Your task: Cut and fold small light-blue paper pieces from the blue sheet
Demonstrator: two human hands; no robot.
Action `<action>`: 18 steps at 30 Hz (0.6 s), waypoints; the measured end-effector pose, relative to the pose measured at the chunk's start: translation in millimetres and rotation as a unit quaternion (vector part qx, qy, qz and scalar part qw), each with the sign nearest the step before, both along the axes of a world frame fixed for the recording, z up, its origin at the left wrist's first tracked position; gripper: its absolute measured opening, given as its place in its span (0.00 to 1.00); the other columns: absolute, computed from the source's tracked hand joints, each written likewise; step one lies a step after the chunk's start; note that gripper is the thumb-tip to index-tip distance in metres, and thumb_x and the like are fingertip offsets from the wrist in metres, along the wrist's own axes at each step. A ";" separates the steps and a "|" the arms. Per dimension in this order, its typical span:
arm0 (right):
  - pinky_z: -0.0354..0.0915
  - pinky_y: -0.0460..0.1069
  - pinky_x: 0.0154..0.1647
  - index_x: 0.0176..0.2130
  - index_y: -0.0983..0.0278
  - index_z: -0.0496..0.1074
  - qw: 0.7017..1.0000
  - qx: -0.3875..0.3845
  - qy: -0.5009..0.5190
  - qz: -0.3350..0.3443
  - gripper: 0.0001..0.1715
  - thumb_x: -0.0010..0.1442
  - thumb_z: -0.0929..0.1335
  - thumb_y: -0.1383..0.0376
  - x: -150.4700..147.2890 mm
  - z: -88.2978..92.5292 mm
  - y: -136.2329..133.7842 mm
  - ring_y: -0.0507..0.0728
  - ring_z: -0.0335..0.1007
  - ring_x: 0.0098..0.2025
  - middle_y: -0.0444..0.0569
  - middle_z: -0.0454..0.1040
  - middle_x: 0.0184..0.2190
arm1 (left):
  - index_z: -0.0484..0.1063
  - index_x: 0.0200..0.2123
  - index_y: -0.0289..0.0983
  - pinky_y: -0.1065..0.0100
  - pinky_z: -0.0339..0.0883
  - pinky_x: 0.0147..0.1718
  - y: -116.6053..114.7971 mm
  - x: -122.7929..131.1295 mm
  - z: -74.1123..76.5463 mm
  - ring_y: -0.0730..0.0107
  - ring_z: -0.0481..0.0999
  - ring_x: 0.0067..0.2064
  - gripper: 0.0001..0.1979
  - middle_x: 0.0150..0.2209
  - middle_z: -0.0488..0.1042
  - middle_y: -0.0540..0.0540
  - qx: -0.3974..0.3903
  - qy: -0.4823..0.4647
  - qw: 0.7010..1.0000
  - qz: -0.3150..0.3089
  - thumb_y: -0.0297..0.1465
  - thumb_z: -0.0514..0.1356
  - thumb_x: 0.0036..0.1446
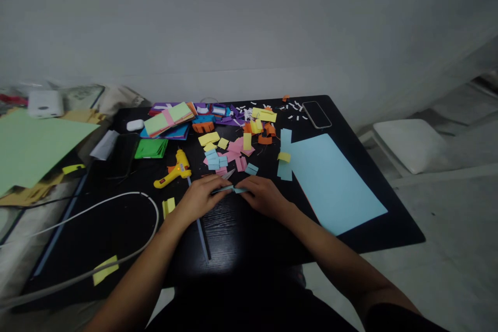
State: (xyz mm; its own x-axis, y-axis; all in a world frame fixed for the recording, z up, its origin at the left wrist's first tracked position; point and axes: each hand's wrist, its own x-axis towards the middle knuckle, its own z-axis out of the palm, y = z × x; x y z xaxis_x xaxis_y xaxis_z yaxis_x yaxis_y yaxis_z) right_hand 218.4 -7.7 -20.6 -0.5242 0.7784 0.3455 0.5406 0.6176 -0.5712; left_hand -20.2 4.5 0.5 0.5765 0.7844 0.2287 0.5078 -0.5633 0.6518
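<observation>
A small folded strip of light blue paper (238,190) is pinched between my two hands over the dark table, its left part under the fingers of my left hand (200,196). My right hand (263,195) grips the other end, fingers closed. Just beyond my left hand, a pointed metal blade (230,173), apparently of scissors, pokes out; the rest is hidden. A yellow glue gun (175,170) lies left of that hand. Beneath the left wrist passes a thin grey rod (202,241). Pink paper pieces (235,149) and blue folded pieces (213,160) lie scattered ahead of my hands.
A large light blue sheet (338,181) covers the table's right side, with a phone (317,115) behind it. Coloured paper stacks (171,119) and green paper (151,148) sit at the back left. A white cable (153,218) loops across the left. A white stool (402,142) stands at right.
</observation>
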 end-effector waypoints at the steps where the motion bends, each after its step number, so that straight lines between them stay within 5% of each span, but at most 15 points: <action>1: 0.71 0.50 0.46 0.45 0.63 0.77 1.000 -0.008 -0.001 -0.003 0.10 0.65 0.68 0.72 0.2 -0.7 0.6 0.57 0.78 0.43 0.51 0.82 0.41 | 0.78 0.45 0.40 0.66 0.71 0.46 -0.1 0.8 0.2 0.66 0.79 0.42 0.09 0.40 0.79 0.46 -0.006 0.005 1.000 -0.003 0.35 0.59 0.69; 10: 0.71 0.51 0.50 0.43 0.63 0.79 0.996 -0.069 0.039 -0.033 0.11 0.63 0.70 0.74 3.4 -0.3 5.9 0.58 0.80 0.44 0.51 0.83 0.41 | 0.79 0.42 0.40 0.65 0.71 0.44 1.5 -0.3 3.7 0.65 0.79 0.41 0.10 0.39 0.80 0.46 -0.006 0.006 1.000 0.022 0.35 0.58 0.69; 15: 0.72 0.54 0.52 0.44 0.62 0.79 0.989 -0.079 0.078 -0.095 0.08 0.65 0.70 0.69 9.5 -0.1 11.9 0.60 0.80 0.45 0.52 0.83 0.42 | 0.80 0.39 0.39 0.65 0.72 0.42 6.7 -5.9 7.5 0.64 0.80 0.39 0.11 0.37 0.81 0.46 0.003 -0.049 0.991 0.128 0.38 0.61 0.66; 18: 0.70 0.56 0.55 0.48 0.62 0.78 0.993 -0.071 0.062 -0.076 0.13 0.64 0.69 0.70 6.8 -2.9 10.9 0.61 0.79 0.50 0.53 0.82 0.46 | 0.79 0.38 0.38 0.69 0.71 0.31 4.9 -0.6 8.6 0.69 0.76 0.29 0.14 0.27 0.78 0.49 -0.083 -0.106 0.973 0.186 0.42 0.61 0.65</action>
